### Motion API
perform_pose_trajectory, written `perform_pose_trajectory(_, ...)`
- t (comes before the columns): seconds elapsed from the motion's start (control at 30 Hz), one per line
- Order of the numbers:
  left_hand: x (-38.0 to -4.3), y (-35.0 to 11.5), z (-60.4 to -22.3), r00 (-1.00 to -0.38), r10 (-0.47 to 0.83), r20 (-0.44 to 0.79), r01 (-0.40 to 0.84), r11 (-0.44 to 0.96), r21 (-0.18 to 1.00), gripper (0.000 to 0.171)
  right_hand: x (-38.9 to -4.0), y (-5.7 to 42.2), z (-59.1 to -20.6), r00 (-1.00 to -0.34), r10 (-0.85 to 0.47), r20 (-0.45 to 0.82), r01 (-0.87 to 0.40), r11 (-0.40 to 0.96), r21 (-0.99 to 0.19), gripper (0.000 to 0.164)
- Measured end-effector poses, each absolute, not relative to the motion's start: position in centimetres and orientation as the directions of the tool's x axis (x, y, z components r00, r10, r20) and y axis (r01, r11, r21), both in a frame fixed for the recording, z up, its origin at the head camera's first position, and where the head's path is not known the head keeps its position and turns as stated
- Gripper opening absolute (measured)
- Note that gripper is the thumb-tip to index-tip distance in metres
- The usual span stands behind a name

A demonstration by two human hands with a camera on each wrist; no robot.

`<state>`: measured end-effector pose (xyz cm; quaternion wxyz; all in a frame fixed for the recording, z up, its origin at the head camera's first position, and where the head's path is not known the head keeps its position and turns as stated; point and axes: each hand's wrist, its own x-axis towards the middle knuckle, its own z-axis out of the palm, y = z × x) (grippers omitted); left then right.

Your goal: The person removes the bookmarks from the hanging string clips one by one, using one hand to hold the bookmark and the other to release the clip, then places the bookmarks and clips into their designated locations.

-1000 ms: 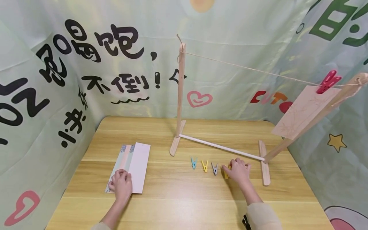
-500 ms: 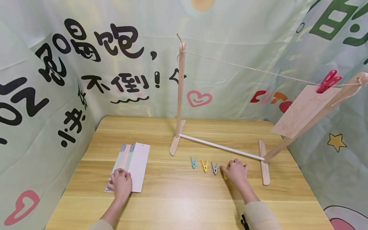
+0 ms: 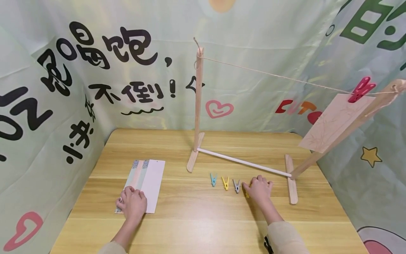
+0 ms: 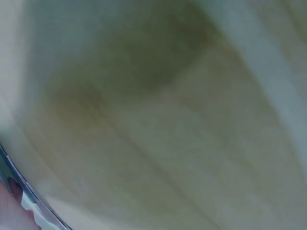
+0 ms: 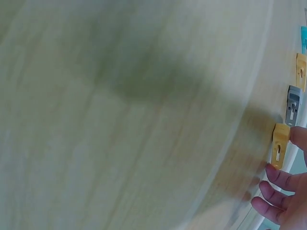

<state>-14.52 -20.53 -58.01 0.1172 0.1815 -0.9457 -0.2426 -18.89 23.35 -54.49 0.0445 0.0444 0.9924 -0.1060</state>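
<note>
My left hand [image 3: 134, 203] lies over the lower left part of a small overlapping set of cards on the table, its fingers bent at their edge. One is a white card [image 3: 155, 183] with a small hole at the top; beside it shows a striped card [image 3: 138, 171] with blue patterned corners. In the right wrist view, the thumb and index finger of my right hand [image 5: 290, 191] pinch a yellow clothespin [image 5: 279, 146] lying on the table. To its left stand in a row a grey clothespin [image 3: 236, 186], another yellow clothespin [image 3: 225, 183] and a blue clothespin [image 3: 213, 179].
Behind the clothespins stands a wooden frame [image 3: 198, 106] with a white bottom rod [image 3: 241, 161] and a string [image 3: 269, 74] across its top. A red clothespin [image 3: 361, 90] hangs a pale card [image 3: 336, 121] there. Printed fabric [image 3: 158, 116] encloses the wooden table [image 3: 203, 225].
The white card has settled slightly lower against the striped one under my left hand. My right hand has shifted a little left together with the yellow clothespin.
</note>
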Motion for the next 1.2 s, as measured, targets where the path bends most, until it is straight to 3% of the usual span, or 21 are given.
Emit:
perform_pose_trajectory(0.5, -14.7, -21.0, -57.6, -0.948, -0.285, 0.142, -0.222, 0.911, 0.347, 0.030, -19.0, 23.1, -54.9, -0.994, 0.082, -0.077, 0.093, 0.984, -0.154, 0.048)
perform_pose_trajectory(1.2, -15.6, -21.3, -56.9, -0.994, -0.108, 0.014, -0.105, 0.985, 0.137, 0.035, -19.1, 23.2, -55.0, -0.992, 0.079, -0.096, 0.091, 0.989, -0.119, 0.055)
